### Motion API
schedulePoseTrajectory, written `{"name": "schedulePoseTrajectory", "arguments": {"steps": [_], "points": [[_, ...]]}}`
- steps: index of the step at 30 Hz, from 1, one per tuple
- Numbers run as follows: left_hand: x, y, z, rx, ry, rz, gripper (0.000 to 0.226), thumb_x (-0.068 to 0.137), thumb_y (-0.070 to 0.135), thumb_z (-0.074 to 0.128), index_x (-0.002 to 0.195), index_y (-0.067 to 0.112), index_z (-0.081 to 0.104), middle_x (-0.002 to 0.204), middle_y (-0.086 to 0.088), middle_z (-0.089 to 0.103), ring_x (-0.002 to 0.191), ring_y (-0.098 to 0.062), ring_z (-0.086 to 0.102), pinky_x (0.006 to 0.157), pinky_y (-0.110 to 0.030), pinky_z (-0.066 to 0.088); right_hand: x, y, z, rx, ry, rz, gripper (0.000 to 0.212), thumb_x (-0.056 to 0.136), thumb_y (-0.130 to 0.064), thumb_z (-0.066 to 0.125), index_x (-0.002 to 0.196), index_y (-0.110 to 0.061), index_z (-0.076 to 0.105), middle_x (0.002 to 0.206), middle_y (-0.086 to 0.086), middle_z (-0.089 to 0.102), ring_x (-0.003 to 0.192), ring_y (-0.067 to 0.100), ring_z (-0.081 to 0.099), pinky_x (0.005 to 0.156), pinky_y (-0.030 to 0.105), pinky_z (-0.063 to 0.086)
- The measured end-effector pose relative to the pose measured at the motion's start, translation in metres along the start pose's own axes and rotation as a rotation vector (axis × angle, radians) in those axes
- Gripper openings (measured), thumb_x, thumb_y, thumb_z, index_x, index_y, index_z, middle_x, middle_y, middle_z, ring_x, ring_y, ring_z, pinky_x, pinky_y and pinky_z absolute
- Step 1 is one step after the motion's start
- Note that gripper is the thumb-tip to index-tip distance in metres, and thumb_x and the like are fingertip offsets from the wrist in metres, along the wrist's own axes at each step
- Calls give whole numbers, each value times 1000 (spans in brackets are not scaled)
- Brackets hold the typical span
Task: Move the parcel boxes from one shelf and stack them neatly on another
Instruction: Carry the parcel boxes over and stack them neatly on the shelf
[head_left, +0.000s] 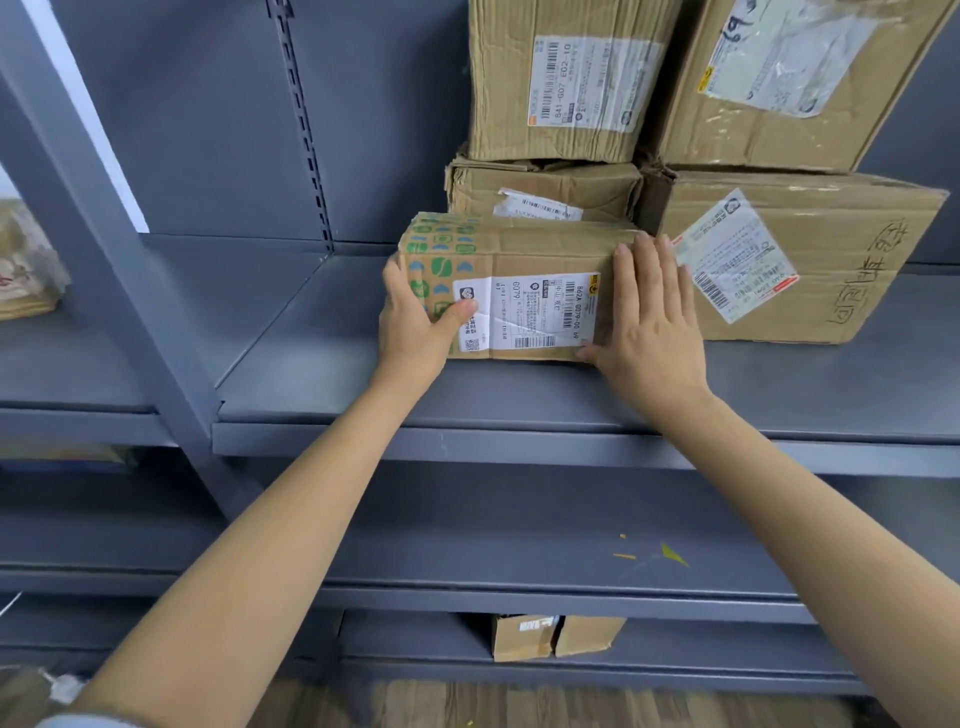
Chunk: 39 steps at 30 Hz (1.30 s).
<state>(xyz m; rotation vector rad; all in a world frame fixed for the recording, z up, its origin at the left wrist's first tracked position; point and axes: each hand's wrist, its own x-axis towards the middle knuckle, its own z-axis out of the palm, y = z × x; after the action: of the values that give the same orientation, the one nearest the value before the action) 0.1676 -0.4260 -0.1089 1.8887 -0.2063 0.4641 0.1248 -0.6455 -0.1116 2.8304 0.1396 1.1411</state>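
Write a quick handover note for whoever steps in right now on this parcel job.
Left hand grips the left end of the patterned box; right hand lies flat against its right end.
The box sits on the upper shelf, in front of four stacked boxes.
Done: those four stacked.
Left: settle this one, then fetch the two small boxes on the bottom shelf, if they belong.

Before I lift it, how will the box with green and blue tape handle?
The taped box looks rigid with squarish edges, so it should probably hold its shape. It is low and long, unlikely to tip. Both hands, left and right, span it, suggesting modest weight.
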Motion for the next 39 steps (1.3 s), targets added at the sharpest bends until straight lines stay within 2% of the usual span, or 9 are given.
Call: {"name": "schedulePoseTrajectory", "arguments": {"steps": [3, 5, 8, 15, 19, 22, 25, 31, 39], "points": [[-1, 7, -10, 35, -66, -49, 99, 79, 23, 74, 148, 16, 3, 142, 5, 40, 118, -7, 43, 93, -12, 28, 0, 1, -15, 48, -20, 27, 95, 70, -37, 79, 143, 1, 31, 152, 21, 28, 143, 37, 19, 113, 58, 8], [0, 13, -15, 76, -90, -29, 117, 74, 24, 77, 148, 21, -13, 153, -3, 24, 138, -16, 27, 113, -32, 21, 4, 0, -26, 89, -20, 52, 86, 79, -39, 71, 146, -5, 29, 156, 16, 21, 146, 34, 11, 114, 54, 0], [-3, 26, -24, 220, -101, 19, 119, 73, 28, 78, 148, 23, -14, 157, -12, 9, 145, -27, 6, 117, -50, 12, 13, -10, -40, 139, -11, 66, 81, 84, -40, 65, 148, -8, 25, 157, 17, 13, 146, 34, 4, 115, 51, -2], [-37, 50, -67, 558, -102, 208, 66, 88, 16, 61, 145, 13, 28, 157, -13, 17, 146, -29, 4, 117, -46, 9, 20, -60, -50, 379, 15, -96, 72, 86, -40, 60, 142, -2, 36, 153, 25, 21, 143, 43, 12, 115, 52, 5], [-65, 59, -111, 603, 48, 365, 51, 87, 7, 58, 136, 7, 44, 147, -12, 39, 140, -25, 27, 109, -17, 11, 25, -111, -54, 630, 48, -219, 68, 82, -41, 51, 135, 1, 44, 149, 26, 30, 140, 44, 21, 113, 50, 10], [-87, 57, -150, 666, 201, 415, 41, 82, 6, 56, 122, 2, 57, 127, -13, 59, 122, -21, 44, 104, -25, 28, 25, -159, -59, 805, 80, -353, 59, 85, -35, 52, 132, 1, 46, 148, 25, 33, 139, 41, 26, 114, 46, 11], [-106, 45, -196, 787, 336, 301, 40, 81, 10, 54, 120, 2, 58, 121, -13, 61, 115, -28, 52, 101, -44, 38, 21, -209, -62, 923, 108, -465, 48, 88, -29, 49, 125, 1, 51, 145, 23, 39, 137, 37, 31, 116, 43, 13], [-143, 12, -290, 882, 521, 5, 52, 80, 14, 52, 131, 6, 49, 127, -11, 56, 119, -30, 46, 102, -40, 31, 5, -311, -63, 1051, 17, -653, 40, 85, -17, 51, 119, 3, 55, 141, 24, 44, 133, 41, 38, 113, 47, 21], [-165, -48, -398, 885, 622, -147, 51, 81, 17, 50, 130, 5, 50, 129, -9, 55, 121, -30, 45, 104, -41, 33, 26, -440, -63, 1095, -147, -626, 45, 81, -5, 64, 124, 4, 53, 143, 28, 38, 137, 42, 31, 113, 46, 16]]}}
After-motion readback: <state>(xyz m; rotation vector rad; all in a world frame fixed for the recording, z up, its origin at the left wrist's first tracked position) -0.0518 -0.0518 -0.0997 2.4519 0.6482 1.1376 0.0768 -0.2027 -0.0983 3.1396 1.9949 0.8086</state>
